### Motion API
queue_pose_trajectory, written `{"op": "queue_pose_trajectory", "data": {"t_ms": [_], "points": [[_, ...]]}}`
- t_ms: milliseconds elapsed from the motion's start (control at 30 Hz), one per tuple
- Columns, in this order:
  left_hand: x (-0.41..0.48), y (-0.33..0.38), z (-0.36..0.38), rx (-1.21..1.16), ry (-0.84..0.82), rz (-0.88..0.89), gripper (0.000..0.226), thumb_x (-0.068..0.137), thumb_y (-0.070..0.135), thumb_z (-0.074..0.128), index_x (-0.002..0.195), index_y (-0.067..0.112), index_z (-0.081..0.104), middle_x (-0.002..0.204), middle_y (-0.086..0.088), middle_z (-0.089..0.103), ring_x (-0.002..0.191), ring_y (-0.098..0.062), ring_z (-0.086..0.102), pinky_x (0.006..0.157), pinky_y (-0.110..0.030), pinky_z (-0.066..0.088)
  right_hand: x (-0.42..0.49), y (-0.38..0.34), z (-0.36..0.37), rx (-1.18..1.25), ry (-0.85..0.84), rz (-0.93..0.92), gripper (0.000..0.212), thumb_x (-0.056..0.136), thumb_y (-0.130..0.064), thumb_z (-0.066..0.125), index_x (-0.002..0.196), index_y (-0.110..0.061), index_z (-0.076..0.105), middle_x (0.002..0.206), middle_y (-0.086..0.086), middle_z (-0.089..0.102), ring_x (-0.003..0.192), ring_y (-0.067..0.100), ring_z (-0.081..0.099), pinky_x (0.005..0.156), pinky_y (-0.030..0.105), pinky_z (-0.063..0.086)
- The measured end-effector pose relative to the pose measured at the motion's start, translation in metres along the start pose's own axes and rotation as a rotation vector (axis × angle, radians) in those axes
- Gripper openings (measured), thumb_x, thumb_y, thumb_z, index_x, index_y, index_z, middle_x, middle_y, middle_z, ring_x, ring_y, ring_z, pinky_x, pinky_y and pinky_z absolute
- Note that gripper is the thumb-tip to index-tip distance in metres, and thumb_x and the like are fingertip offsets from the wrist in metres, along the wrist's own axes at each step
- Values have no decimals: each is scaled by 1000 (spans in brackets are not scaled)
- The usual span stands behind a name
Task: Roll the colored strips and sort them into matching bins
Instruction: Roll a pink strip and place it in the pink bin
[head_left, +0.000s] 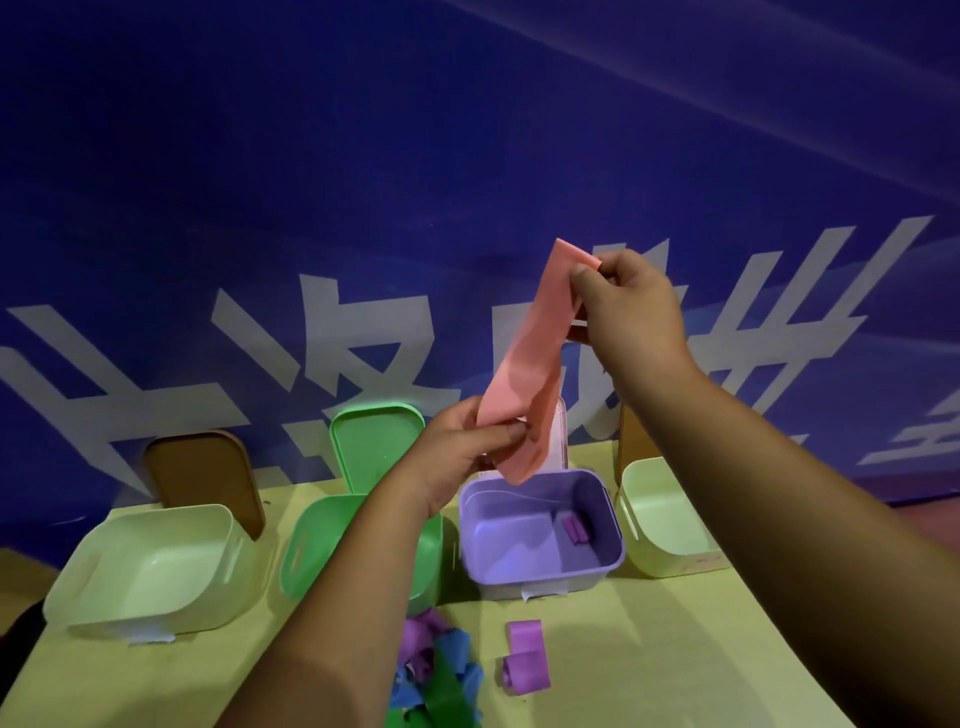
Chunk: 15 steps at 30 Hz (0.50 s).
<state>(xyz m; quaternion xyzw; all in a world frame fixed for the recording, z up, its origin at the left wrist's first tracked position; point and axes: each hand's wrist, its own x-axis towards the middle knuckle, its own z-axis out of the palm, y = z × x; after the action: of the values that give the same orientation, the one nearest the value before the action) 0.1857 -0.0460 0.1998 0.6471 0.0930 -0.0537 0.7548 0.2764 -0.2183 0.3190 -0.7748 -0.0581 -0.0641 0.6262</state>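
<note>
Loose strips (436, 670) lie heaped on the near side of the purple bin (545, 577). Above that bin you hold the pink strip (524, 353) slanted, nearly upright. Your right hand (628, 306) pinches its top end between thumb and fingers, and your left hand (457, 457) pinches it low down, over the bin's far rim. Expect a thin, limp, almost weightless band — it will likely sag or twist if one end is freed. Take hold at one short end and roll from there under light tension.
</note>
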Motion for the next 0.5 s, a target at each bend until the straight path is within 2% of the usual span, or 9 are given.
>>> {"op": "queue_pose_trajectory", "data": {"t_ms": [67, 100, 200, 300, 433, 500], "points": [[-2, 4, -3, 138, -43, -28, 23, 93, 11, 83, 116, 8, 80, 110, -12, 82, 99, -25, 78, 87, -32, 61, 2, 0, 1, 18, -16, 16, 9, 108, -30, 58, 107, -27, 67, 103, -3, 74, 95, 18, 77, 75, 38, 69], [-3, 6, -3, 220, -53, -43, 24, 93, 18, 84, 114, 8, 82, 108, -12, 83, 100, -27, 79, 90, -33, 62, 2, 0, 1, 13, -19, 20, 9, 107, -29, 58, 108, -26, 67, 103, -2, 74, 95, 19, 77, 75, 39, 69], [-4, 12, -2, 401, -56, -60, 29, 88, 36, 89, 110, 17, 85, 103, -6, 84, 104, -27, 80, 105, -42, 59, 4, -3, 4, 27, -35, 40, 9, 106, -25, 58, 108, -24, 67, 102, 1, 74, 93, 21, 77, 73, 43, 69], [-4, 16, -1, 470, -82, -82, 25, 89, 32, 89, 112, 23, 85, 103, 0, 84, 102, -20, 80, 108, -45, 58, 3, -5, 6, 54, -68, 47, 9, 107, -24, 57, 107, -24, 67, 101, 2, 73, 93, 21, 76, 73, 44, 69], [-1, 18, -4, 549, -146, -101, 50, 76, 42, 93, 123, 35, 78, 115, 13, 82, 113, -14, 77, 115, -47, 52, 5, -7, 9, 0, -85, 15, 10, 108, -28, 57, 101, -30, 65, 99, -4, 71, 95, 21, 74, 78, 44, 69], [-1, 19, -4, 549, -161, -101, 44, 80, 37, 93, 121, 34, 80, 115, 13, 82, 114, -12, 76, 115, -43, 52, 6, -9, 10, -30, -86, -2, 13, 107, -30, 57, 97, -33, 63, 98, -6, 70, 95, 21, 74, 83, 47, 68]]}}
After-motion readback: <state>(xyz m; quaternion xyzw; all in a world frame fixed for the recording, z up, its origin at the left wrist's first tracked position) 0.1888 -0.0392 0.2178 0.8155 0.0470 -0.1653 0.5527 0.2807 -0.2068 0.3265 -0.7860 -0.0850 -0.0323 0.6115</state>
